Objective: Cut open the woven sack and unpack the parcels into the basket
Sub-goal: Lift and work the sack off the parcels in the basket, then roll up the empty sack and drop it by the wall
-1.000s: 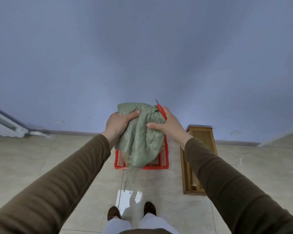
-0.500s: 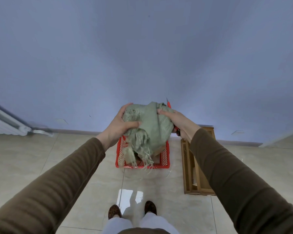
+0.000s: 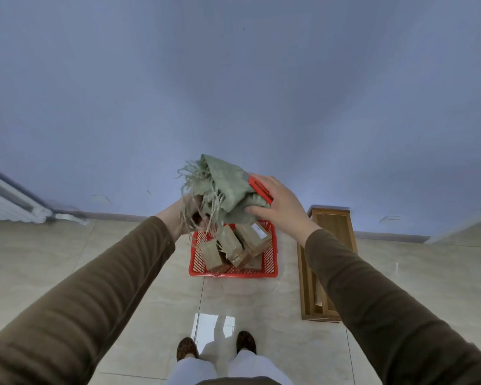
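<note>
The crumpled green woven sack (image 3: pixel 222 187) hangs in the air above the red basket (image 3: pixel 270 259), its frayed cut edge turned up and to the left. My left hand (image 3: pixel 188 215) grips it from below, half hidden by loose strands. My right hand (image 3: pixel 278 204) presses on the sack's right side and pins a red utility knife (image 3: pixel 260 188) against it. Several brown taped parcels (image 3: pixel 231 245) lie jumbled inside the basket on the floor.
A wooden stool or rack (image 3: pixel 326 262) stands on the tiled floor just right of the basket. A white radiator (image 3: pixel 9 201) runs along the wall at far left. My feet (image 3: pixel 215 347) stand behind the basket, near the bottom of view.
The sack has been bunched and turned over, so its frayed end now points up-left. My left hand dropped beneath it. The parcels in the basket have come into view.
</note>
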A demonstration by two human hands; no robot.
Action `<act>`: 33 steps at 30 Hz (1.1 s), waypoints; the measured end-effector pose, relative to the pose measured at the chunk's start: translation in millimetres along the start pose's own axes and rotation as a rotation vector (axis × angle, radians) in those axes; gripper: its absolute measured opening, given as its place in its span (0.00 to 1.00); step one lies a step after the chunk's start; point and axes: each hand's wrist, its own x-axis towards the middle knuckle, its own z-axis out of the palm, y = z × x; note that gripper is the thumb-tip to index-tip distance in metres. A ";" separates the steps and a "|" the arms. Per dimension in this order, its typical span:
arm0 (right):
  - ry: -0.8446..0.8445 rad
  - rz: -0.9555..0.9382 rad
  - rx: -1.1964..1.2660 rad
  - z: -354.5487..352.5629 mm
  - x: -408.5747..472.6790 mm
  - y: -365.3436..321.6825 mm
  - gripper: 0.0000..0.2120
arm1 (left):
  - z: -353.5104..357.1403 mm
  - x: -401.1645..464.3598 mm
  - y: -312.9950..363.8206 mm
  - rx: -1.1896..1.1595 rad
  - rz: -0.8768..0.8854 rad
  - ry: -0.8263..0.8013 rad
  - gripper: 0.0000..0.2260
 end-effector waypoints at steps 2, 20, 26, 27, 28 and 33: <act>0.050 0.067 0.162 -4.9 2.6 -0.5 0.26 | 3.5 -5.2 1.8 0.258 0.028 0.005 0.21; -0.037 0.558 0.380 -10.7 11.2 13.0 0.13 | 17.8 -26.8 -0.1 0.384 0.325 -0.310 0.16; -0.103 0.642 0.623 -15.1 2.8 12.7 0.23 | 21.0 -27.9 -11.0 0.498 0.335 -0.219 0.26; -0.094 0.641 0.677 -16.7 -0.8 13.8 0.27 | 19.1 -27.0 -16.8 0.443 0.332 -0.199 0.24; -0.045 0.651 0.701 -18.1 -4.9 14.9 0.32 | 16.5 -26.1 -23.5 0.381 0.330 -0.189 0.23; 0.356 0.726 0.670 -0.7 -45.8 20.8 0.26 | 24.1 -21.9 -61.2 -0.007 0.324 -0.028 0.24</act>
